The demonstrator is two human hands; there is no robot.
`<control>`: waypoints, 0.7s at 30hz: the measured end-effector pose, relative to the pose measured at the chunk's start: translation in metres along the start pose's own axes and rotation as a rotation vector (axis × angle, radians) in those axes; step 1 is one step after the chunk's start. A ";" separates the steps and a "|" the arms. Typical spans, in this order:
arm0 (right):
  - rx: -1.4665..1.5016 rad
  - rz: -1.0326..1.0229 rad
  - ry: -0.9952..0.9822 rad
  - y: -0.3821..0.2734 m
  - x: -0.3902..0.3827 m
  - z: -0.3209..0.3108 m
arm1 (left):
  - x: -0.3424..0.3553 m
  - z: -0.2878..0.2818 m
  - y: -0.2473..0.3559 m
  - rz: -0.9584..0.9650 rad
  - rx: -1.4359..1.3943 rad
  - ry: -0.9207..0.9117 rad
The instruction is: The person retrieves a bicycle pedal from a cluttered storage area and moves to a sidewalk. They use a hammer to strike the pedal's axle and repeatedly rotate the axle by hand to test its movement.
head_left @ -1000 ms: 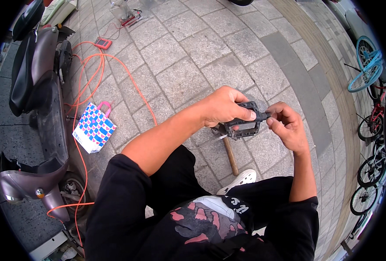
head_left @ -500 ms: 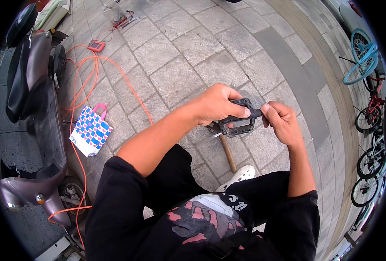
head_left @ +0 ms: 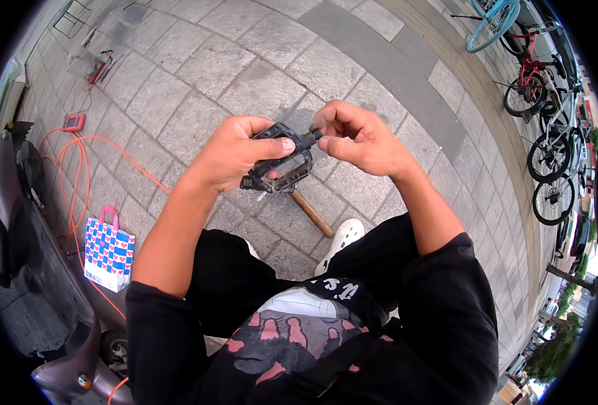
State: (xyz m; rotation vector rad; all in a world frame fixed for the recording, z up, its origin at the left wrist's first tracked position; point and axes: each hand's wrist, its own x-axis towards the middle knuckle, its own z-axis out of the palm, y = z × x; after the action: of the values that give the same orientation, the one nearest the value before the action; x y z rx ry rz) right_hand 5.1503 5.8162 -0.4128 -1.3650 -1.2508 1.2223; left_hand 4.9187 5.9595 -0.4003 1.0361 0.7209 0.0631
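A black bicycle pedal [head_left: 301, 177] with a reflector in its frame is held up in front of me. My left hand [head_left: 235, 150] grips its body, thumb pressed on the top. My right hand [head_left: 361, 137] pinches at the dark spindle end on the pedal's right side, thumb below and fingers curled above it. Beneath the pedal, on the paving, lies a tool with a wooden handle [head_left: 312, 214]; its head is hidden behind the pedal.
A scooter [head_left: 56, 297] stands at left, beside a checkered bag [head_left: 108, 256] with pink handles. An orange hose [head_left: 120, 142] runs over the paving to a red device [head_left: 74, 122]. Red-handled tools [head_left: 98, 73] lie farther off. Bicycles [head_left: 552, 152] line the right.
My view has turned right, so the scene sits further left. Both hands still hold the pedal. My right fingers have shifted and spread a little around the spindle end.
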 end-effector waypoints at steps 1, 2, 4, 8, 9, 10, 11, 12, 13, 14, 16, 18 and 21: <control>-0.008 -0.018 0.000 0.000 0.000 -0.001 | 0.000 0.000 0.001 -0.003 -0.003 -0.007; -0.004 -0.031 0.002 0.001 0.001 -0.001 | -0.001 0.000 0.002 0.002 -0.010 -0.003; 0.000 -0.055 0.012 0.003 0.001 -0.002 | 0.000 0.002 0.002 0.012 -0.024 -0.003; 0.027 -0.062 0.019 -0.002 0.001 -0.001 | 0.001 -0.001 0.001 0.014 -0.011 -0.030; 0.049 -0.042 0.010 0.001 0.001 -0.003 | 0.000 0.001 0.002 0.015 -0.013 -0.022; 0.071 -0.022 0.001 0.001 0.001 -0.004 | -0.001 0.002 0.003 0.016 -0.016 -0.013; 0.028 0.045 -0.003 -0.001 0.001 -0.006 | -0.001 0.003 0.003 0.015 -0.011 -0.012; -0.015 0.112 -0.007 -0.006 0.002 -0.007 | 0.000 0.002 0.003 0.013 -0.007 -0.009; -0.057 0.179 -0.012 -0.009 0.003 -0.007 | 0.000 0.002 0.002 0.012 -0.003 -0.007; -0.056 0.180 -0.026 -0.010 0.004 -0.007 | 0.001 0.002 0.002 0.012 0.012 -0.007; -0.054 0.183 -0.048 -0.010 0.004 -0.007 | 0.002 0.002 0.003 0.011 0.041 -0.012; -0.073 0.104 -0.027 -0.003 0.004 -0.008 | 0.003 0.002 0.003 0.018 0.056 -0.013; -0.037 0.003 -0.017 0.004 0.004 -0.008 | 0.004 0.003 0.004 0.032 0.064 -0.022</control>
State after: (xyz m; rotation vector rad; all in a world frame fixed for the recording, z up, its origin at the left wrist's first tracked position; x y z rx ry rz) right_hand 5.1592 5.8201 -0.4164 -1.3862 -1.2894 1.2211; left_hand 4.9242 5.9605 -0.3982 1.1084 0.6905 0.0561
